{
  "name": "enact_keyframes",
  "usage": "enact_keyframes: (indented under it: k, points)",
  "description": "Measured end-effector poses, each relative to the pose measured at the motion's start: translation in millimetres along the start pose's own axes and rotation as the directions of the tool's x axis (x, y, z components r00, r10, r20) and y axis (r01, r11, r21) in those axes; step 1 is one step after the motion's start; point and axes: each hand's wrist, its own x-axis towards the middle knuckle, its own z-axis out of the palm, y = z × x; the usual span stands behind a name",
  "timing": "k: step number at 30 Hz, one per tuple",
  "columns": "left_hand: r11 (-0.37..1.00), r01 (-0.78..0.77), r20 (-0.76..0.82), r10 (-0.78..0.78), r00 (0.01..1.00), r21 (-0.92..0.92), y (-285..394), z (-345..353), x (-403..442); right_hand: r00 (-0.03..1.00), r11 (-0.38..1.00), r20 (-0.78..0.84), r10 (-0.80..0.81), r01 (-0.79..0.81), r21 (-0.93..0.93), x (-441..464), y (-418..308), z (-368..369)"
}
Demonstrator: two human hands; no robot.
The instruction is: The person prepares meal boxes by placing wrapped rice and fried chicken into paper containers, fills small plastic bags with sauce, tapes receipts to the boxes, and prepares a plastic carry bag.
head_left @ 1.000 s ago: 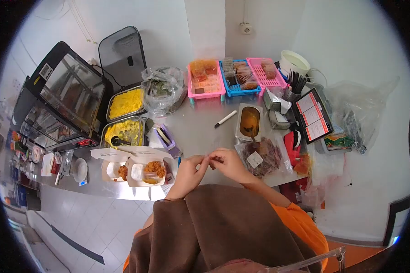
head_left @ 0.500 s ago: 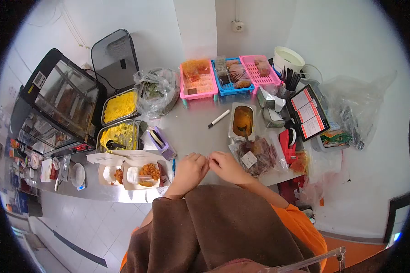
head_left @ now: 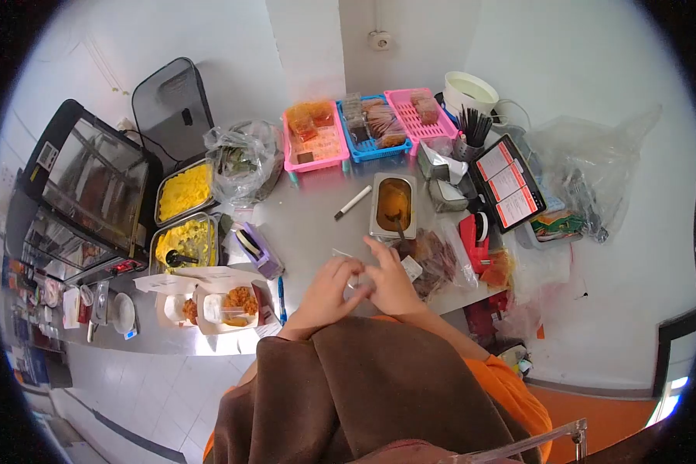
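Observation:
A small piece of clear plastic, seemingly a little bag [head_left: 343,254], is between my two hands in front of my chest. My left hand [head_left: 331,292] has its fingers curled and pinches the plastic. Close against it, my right hand [head_left: 393,284] holds the other side between thumb and fingers, its index finger raised. Beyond them stands a metal container [head_left: 376,224] of orange-brown sauce [head_left: 395,203] with a ladle [head_left: 398,225] in it. To the left, two open cardboard boxes [head_left: 206,315] hold fried chicken [head_left: 241,300] and white rice [head_left: 212,308].
Two trays of yellow food [head_left: 185,193] sit beside a glass display warmer [head_left: 100,170]. Pink [head_left: 317,151] and blue baskets [head_left: 375,151] of sachets line the back. A marker [head_left: 354,203], purple tape dispenser [head_left: 259,251], red tape dispenser [head_left: 472,243] and tablet [head_left: 510,182] lie around.
My hands have drawn slightly apart from a tight pinch, and clear plastic now shows between them. My right index finger has lifted. The view has shifted a little.

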Motion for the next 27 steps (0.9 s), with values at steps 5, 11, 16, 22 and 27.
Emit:
enact_keyframes:
  k: [5, 11, 16, 22, 27]
  points:
    - [0.932, -0.228, 0.06, 0.22, 0.974, 0.28, -7, 8, 11, 0.996, 0.995, -0.073, 0.053, -0.047, 0.084, -3, 4, -12]
    - [0.992, 0.031, -0.125, -0.046, 0.991, -0.12, -32, 6, 9, 0.859, 0.914, -0.321, 0.399, -0.348, 0.206, -6, 98, -20]
    - [0.9, 0.143, -0.122, -0.211, 0.97, -0.413, -62, 17, 7, 0.978, 0.983, -0.1, 0.183, -0.179, 0.046, 7, 131, -2]
    - [0.689, 0.248, -0.04, -0.374, 0.927, -0.681, -86, 23, 2, 0.82, 0.888, -0.381, 0.427, -0.3, 0.349, 38, 189, 12]
    - [0.6, 0.27, -0.01, -0.42, 0.907, -0.753, -98, 22, 6, 0.964, 0.961, -0.084, 0.254, -0.241, 0.138, 62, 147, -50]
